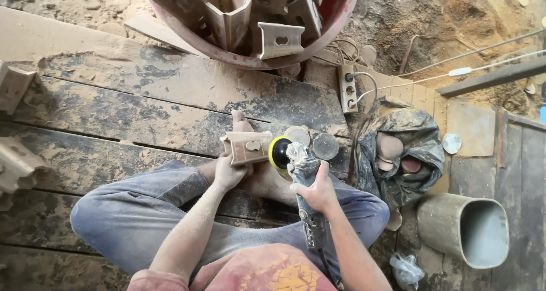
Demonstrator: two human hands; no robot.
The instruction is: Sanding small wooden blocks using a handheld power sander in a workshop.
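I sit cross-legged on dusty planks. My left hand [228, 171] grips a carved wooden piece [248, 147] with a small cut-out hole, held over my lap and braced near my bare foot [241, 120]. My right hand [318, 190] is closed around the body of a grey angle grinder [306, 197]. Its yellow and black sanding pad [278, 152] presses against the right end of the wooden piece. The grinder's cord runs down past my right forearm.
A red tub [335, 18] of similar carved pieces stands ahead. More pieces lie at the left edge [14, 166]. A power strip [347, 88], a dark bag of sanding discs [398, 154], loose discs [325, 146] and a grey bucket [466, 227] lie to my right.
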